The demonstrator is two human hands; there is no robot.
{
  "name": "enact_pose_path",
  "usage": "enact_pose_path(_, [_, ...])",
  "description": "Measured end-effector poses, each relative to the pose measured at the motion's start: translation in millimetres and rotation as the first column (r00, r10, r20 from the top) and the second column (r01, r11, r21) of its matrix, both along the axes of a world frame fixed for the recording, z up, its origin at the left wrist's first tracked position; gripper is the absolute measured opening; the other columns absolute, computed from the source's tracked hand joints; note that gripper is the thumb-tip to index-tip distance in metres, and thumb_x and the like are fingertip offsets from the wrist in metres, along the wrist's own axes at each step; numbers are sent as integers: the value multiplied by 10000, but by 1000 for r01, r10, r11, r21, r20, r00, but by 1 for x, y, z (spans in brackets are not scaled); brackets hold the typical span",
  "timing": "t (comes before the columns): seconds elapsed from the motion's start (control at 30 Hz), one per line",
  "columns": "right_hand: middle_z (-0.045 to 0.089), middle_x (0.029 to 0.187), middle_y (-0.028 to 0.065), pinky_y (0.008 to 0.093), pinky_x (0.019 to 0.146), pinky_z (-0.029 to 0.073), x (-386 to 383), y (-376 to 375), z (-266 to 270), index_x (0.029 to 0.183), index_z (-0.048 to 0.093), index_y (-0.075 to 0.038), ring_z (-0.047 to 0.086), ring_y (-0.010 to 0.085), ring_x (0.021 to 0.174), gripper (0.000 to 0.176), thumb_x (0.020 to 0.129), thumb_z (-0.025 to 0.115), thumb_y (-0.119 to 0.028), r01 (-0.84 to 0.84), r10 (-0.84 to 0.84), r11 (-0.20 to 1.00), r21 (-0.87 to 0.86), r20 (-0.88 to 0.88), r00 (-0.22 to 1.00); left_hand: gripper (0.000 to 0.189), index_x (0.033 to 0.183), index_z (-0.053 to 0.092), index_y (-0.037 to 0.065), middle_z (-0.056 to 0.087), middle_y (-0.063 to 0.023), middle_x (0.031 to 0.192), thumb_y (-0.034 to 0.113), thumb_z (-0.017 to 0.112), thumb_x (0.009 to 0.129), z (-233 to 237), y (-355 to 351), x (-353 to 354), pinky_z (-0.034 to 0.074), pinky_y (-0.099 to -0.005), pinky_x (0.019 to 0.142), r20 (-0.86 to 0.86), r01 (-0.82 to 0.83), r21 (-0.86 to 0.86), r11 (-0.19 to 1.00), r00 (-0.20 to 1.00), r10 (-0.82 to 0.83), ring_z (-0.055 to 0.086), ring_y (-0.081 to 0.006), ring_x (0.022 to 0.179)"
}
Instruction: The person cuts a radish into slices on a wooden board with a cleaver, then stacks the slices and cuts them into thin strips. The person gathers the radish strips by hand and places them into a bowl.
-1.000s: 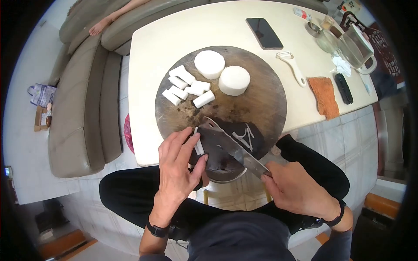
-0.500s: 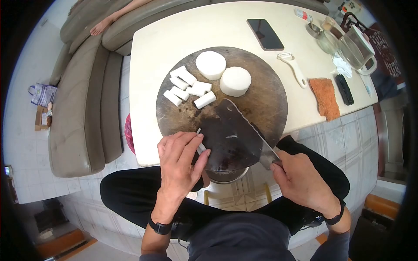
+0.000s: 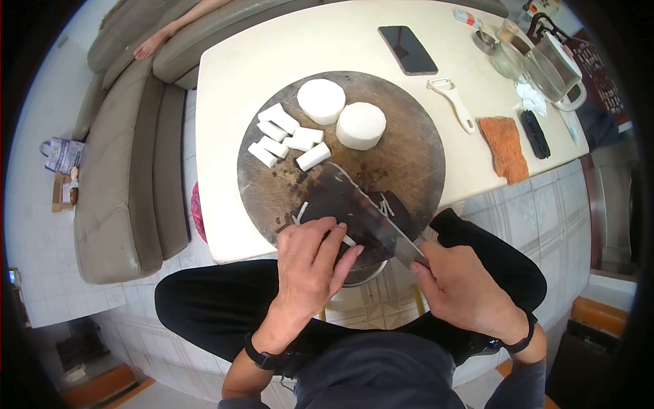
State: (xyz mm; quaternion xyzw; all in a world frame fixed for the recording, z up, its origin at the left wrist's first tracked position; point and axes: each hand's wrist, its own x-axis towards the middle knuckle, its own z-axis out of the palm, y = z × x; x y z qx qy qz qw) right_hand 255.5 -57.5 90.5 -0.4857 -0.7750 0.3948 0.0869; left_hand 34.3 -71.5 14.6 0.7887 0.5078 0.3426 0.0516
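Observation:
My right hand (image 3: 470, 286) is closed round the handle of a cleaver (image 3: 364, 211), whose broad dark blade lies over the front of a round wooden chopping board (image 3: 415, 150). Beside the blade, my left hand (image 3: 310, 262) has its fingers bent down on a thin white radish strip (image 3: 349, 240), partly hidden under them. Slim white slivers (image 3: 386, 204) lie on the far side of the blade. Farther back on the board are several short radish sticks (image 3: 313, 157) and two thick round radish chunks, one left (image 3: 321, 101) and one right (image 3: 361, 127).
On the cream table (image 3: 238, 75) lie a phone (image 3: 407, 50), a white peeler (image 3: 455, 105), an orange cloth (image 3: 504, 150) and a black case (image 3: 535, 135). A clear jug (image 3: 553, 68) stands at the right. A sofa (image 3: 133, 184) with another person's foot (image 3: 150, 46) is at the left.
My left hand has shifted right and slightly down, towards the cleaver. The blade has moved a little left, and slivers now show beyond it. The view has shifted slightly.

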Motion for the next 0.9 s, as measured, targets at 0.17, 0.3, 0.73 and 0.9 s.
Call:
enact_pose_path(0.17, [536,566,211,460,518,437,-2,-6,8,884,511,42,565,405,540,150,893,551,-102,-38,38,999,-10,13,999,350,969,671,-7,627,-134,985,81,805,658,-2,-7,-11,454,-401,802,-2,43,29,999,999,-43,599,-305,928])
enact_pose_path(0.3, [527,544,207,460,502,429,-3,-11,12,855,497,46,560,401,516,151,879,557,-90,-82,82,997,8,2,997,290,951,676,-24,634,-138,1001,18,763,677,-5,-7,-11,469,-432,824,-41,164,31,986,986,-163,605,-308,966])
enact_pose_path(0.73, [524,545,181,449,502,444,-7,-30,8,958,506,49,566,397,535,159,876,543,-83,-81,90,992,-94,95,991,255,869,662,-35,631,-141,925,-41,763,635,-10,-6,-6,484,-412,790,38,123,68,990,991,-126,617,-320,907])
enact_pose_path(0.9, [576,617,184,398,485,478,-19,-34,17,873,492,65,615,330,524,210,728,614,-26,-228,217,974,18,236,947,241,846,669,-40,625,-134,922,-28,753,620,-9,-10,-8,481,-433,838,28,110,21,994,994,-110,610,-302,913])
